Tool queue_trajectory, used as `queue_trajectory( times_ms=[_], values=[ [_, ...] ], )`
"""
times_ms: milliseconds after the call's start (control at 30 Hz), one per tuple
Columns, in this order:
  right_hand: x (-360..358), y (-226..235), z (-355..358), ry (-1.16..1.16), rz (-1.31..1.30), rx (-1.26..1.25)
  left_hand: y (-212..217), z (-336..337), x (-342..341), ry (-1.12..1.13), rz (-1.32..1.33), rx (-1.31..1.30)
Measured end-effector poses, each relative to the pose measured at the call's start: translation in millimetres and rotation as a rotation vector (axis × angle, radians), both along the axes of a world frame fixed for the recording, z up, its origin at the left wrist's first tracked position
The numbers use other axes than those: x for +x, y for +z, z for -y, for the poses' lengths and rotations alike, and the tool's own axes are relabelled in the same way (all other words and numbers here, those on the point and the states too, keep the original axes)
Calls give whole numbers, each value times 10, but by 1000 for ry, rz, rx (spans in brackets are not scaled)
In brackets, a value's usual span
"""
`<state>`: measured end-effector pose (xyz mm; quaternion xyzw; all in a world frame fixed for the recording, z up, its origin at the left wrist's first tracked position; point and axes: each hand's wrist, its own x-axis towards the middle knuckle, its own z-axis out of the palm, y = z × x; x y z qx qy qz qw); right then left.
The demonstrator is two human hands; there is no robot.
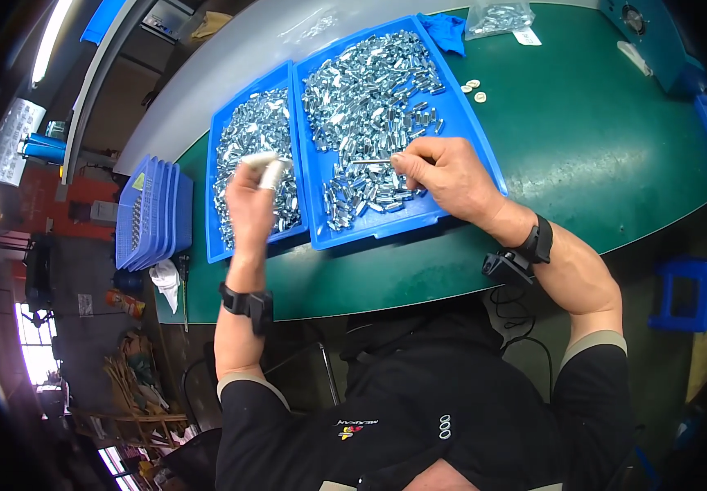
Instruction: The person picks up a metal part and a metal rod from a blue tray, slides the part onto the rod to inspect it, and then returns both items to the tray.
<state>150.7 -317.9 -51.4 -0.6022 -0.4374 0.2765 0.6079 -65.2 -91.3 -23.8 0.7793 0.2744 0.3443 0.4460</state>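
My right hand (456, 178) pinches a thin metal rod (371, 161) between thumb and forefinger, its free end pointing left over the right blue tray (479, 151). Small shiny metal cylindrical parts (361, 90) fill much of that tray, with bare blue bottom showing toward its right side. Over the left blue tray (216, 196), my left hand (252, 200) has white coverings on its thumb and forefinger. Those two fingers come close together, slightly blurred, and what they hold, if anything, I cannot make out. Similar metal parts (257, 123) are heaped beneath this hand.
Nested blue baskets (153, 217) stand left of the trays. Beyond the right tray lie a blue cloth (445, 33) and a clear bag of metal parts (501, 18). Several small pale round pieces (474, 84) rest on the green tabletop (582, 147). A teal machine (656, 41) stands far right.
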Motion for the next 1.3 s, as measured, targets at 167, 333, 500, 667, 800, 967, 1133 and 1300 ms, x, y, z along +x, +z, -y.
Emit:
queue_trajectory(
  times_ms=[167, 333, 500, 667, 800, 967, 1133, 1300],
  values=[
    [-28, 2, -18, 13, 8, 37, 106, -188, 12, 17, -321, 753],
    [-11, -23, 11, 36, 1, -32, -44, 255, 297, -150, -652, 868],
    [-72, 28, 44, 44, 0, -35, -169, 300, 259, -129, -679, 974],
    [-83, -38, 38, 50, 2, -59, -319, 282, 284, -141, -596, 882],
    [-98, 40, 41, 41, -3, -39, -195, 372, 254, -144, -509, 811],
    [-21, 18, 41, 38, 50, -71, -162, 524, 397, -166, -314, 551],
    [-6, 22, 10, 12, 74, -77, -77, 633, 423, -282, -134, 597],
    [-100, 33, -62, -26, 248, -104, -120, 603, 163, -297, -53, 679]
  ],
)
